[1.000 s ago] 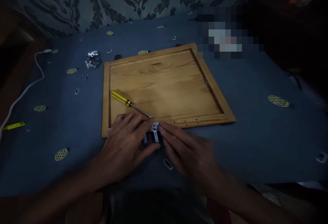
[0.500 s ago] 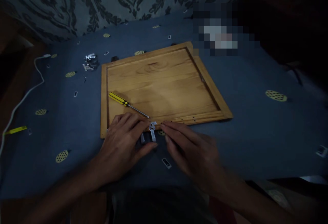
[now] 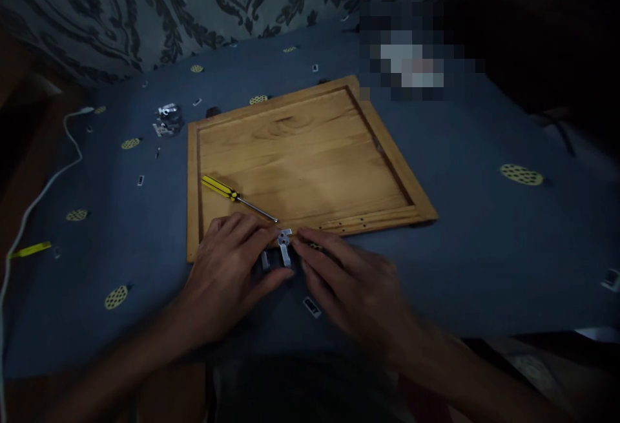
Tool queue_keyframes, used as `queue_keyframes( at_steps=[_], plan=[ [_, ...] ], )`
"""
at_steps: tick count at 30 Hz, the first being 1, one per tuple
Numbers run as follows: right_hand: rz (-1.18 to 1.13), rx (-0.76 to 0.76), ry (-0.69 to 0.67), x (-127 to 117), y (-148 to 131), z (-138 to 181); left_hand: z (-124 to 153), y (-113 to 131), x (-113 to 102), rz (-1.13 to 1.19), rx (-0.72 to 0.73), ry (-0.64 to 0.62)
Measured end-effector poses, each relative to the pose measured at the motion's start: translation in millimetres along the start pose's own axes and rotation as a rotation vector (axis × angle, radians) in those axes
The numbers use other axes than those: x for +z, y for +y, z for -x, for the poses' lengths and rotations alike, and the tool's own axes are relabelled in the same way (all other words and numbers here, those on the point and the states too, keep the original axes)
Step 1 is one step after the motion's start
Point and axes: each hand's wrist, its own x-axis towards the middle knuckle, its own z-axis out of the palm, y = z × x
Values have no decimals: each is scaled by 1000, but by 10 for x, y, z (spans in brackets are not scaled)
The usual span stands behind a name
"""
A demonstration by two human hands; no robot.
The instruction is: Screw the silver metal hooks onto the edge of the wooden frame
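Note:
A framed wooden cabinet door (image 3: 310,158) lies flat, with several small dark holes along its near edge. At that edge my left hand (image 3: 230,258) is closed around a silver metal hinge (image 3: 285,252), thumb below it and fingers on the wood. My right hand (image 3: 356,278) is just to the right of the hinge, its fingertips pinched together close to it. Whatever those fingertips hold, if anything, is too small to make out. A screwdriver (image 3: 220,187) with a yellow and black handle rests on the door, its tip pointing toward the hinge.
Beyond the door's left corner, more silver hinges (image 3: 167,119) sit on the blue patterned cloth (image 3: 484,268). A white cable (image 3: 41,194) runs down the left side, near a yellow strip (image 3: 31,249). A blurred patch covers the back right.
My right fingertips have moved left, closer to the hinge. My left hand keeps its hold on the hinge, and the whole view has shifted slightly.

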Motion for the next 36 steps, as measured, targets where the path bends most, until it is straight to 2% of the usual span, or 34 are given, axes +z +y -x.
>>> queue_keyframes(
  at_steps=[10,29,36],
  plan=[
    [10,-44,33,-12,-21,-66,-3,15,-1,1,-9,-8],
    [-66,-47,-18,29,7,-18,-3,6,16,0,3,30],
    [-1,-62,-8,10,4,-38,1,16,18,18,6,36]
  ],
)
